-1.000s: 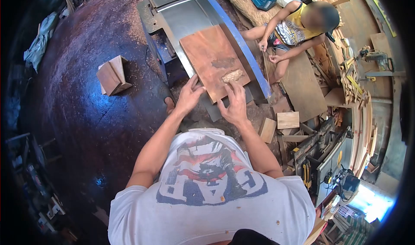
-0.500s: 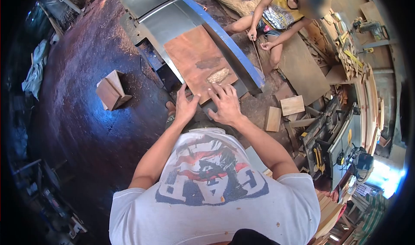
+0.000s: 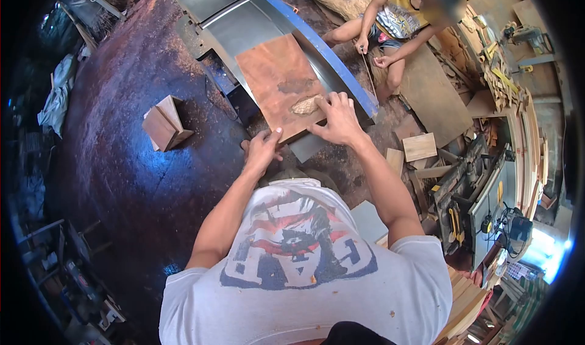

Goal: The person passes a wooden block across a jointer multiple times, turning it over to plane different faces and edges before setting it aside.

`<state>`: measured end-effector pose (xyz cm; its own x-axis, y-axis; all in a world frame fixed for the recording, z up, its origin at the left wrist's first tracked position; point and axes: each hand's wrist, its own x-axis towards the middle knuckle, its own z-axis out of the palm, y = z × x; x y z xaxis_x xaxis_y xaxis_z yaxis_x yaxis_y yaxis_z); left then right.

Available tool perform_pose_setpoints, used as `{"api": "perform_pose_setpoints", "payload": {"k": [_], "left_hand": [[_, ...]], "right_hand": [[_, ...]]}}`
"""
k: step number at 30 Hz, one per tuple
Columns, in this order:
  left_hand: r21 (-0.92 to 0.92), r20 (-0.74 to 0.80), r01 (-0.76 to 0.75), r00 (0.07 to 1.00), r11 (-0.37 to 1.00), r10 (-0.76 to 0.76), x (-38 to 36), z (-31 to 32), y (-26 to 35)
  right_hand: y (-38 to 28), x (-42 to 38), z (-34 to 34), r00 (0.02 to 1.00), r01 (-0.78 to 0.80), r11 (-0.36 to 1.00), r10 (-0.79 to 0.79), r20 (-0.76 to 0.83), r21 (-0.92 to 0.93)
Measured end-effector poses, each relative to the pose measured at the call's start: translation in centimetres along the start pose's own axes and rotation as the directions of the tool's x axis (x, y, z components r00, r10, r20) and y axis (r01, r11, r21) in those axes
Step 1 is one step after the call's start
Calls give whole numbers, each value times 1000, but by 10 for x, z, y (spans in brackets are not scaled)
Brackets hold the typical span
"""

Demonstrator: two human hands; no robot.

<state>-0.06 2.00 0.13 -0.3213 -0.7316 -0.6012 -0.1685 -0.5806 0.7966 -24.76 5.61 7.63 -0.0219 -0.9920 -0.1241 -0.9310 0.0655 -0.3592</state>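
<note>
A reddish-brown wooden board (image 3: 271, 62) lies on the metal bed of a machine (image 3: 237, 28), with a dark stain and a rough pale patch (image 3: 306, 105) near its close end. My left hand (image 3: 262, 151) is closed at the board's near left corner, thumb on top and the other fingers lower, partly hidden. Curled around the near right corner is my right hand (image 3: 340, 123). Its thumb rests by the near edge, and a fingertip touches beside the pale patch.
A long blue guard rail (image 3: 317, 34) runs along the machine's right side. Beyond it a person (image 3: 396, 28) sits holding a thin rod. Stacked wood blocks (image 3: 167, 124) stand on the floor at left. Wood pieces (image 3: 419, 147) and tools lie at right.
My right hand has moved right and away from me, from the board's near edge to its right corner. My left hand has shifted slightly lower, its thumb now on the corner.
</note>
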Motion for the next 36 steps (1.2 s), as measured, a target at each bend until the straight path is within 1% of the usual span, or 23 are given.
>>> {"api": "perform_pose_setpoints", "payload": {"k": [3, 4, 6, 7, 9, 10, 12, 14, 15, 16, 17, 18, 21, 22, 25, 28, 31, 32, 33, 35, 36], "left_hand": [[-8, -10, 22, 1000, 1000, -22, -15, -15, 17], [4, -35, -10, 999, 1000, 10, -24, -17, 25], [121, -45, -12, 999, 993, 18, -39, -23, 40], [182, -46, -18, 999, 983, 27, -44, -26, 50], [240, -55, -71, 995, 968, 87, -59, -22, 74], [266, -60, -99, 991, 959, 119, -64, -19, 82], [216, 12, -168, 986, 962, 169, -67, -16, 89], [189, 66, -210, 977, 959, 201, -69, -9, 91], [167, 121, -231, 970, 958, 213, -69, -7, 89], [144, 178, -250, 958, 957, 223, -67, -5, 85], [121, 241, -270, 942, 955, 236, -65, -1, 83], [147, 273, -264, 937, 953, 217, -69, 5, 89], [170, 330, -341, 904, 924, 273, -62, 15, 82], [186, 330, -347, 903, 919, 275, -62, 18, 82], [225, 279, -363, 913, 904, 297, -65, 21, 90], [141, 40, -398, 917, 907, 396, -58, 17, 90], [10, 47, -366, 930, 931, 365, -37, -1, 84], [157, 82, -399, 917, 904, 390, -36, -9, 85], [72, 78, -329, 943, 942, 324, -25, -17, 73], [-101, 85, -173, 980, 980, 182, 4, -33, 34], [-70, 59, -56, 996, 996, 60, 0, -29, 36]], "right_hand": [[-1, -8, -4, 996, 83, 995, -81, -34, 54], [1, -8, -5, 996, 92, 991, -94, 12, 92], [5, -1, -7, 988, 105, 979, -122, 92, 174], [0, 3, -11, 987, 103, 971, -127, 96, 217], [-9, 6, -19, 985, 94, 950, -131, 109, 297], [-8, 5, -16, 986, 107, 935, -143, 84, 337], [-2, 5, -6, 985, 145, 900, -172, 32, 410], [-1, -3, 1, 986, 157, 875, -161, -30, 458], [-1, -8, 2, 987, 160, 860, -153, -54, 484], [1, -11, 0, 995, 63, 843, -94, 31, 534], [3, -14, 2, 996, 65, 833, -90, 20, 549], [6, -17, 4, 997, 66, 824, -83, 5, 563], [14, -22, 6, 998, 56, 812, -67, -2, 581], [14, -22, 6, 998, 53, 809, -65, -1, 586], [12, -27, 7, 991, 130, 753, -100, -83, 645], [-12, -32, -7, 963, 266, 757, -178, -203, 597], [-35, -21, 18, 919, 374, 819, -262, -297, 435], [-45, -19, 27, 916, 370, 856, -270, -297, 360], [-53, -15, 38, 925, 331, 901, -251, -285, 281], [-64, -3, 66, 920, 311, 920, -228, -320, 238], [-63, 1, 75, 921, 299, 941, -241, -306, 157]]}}
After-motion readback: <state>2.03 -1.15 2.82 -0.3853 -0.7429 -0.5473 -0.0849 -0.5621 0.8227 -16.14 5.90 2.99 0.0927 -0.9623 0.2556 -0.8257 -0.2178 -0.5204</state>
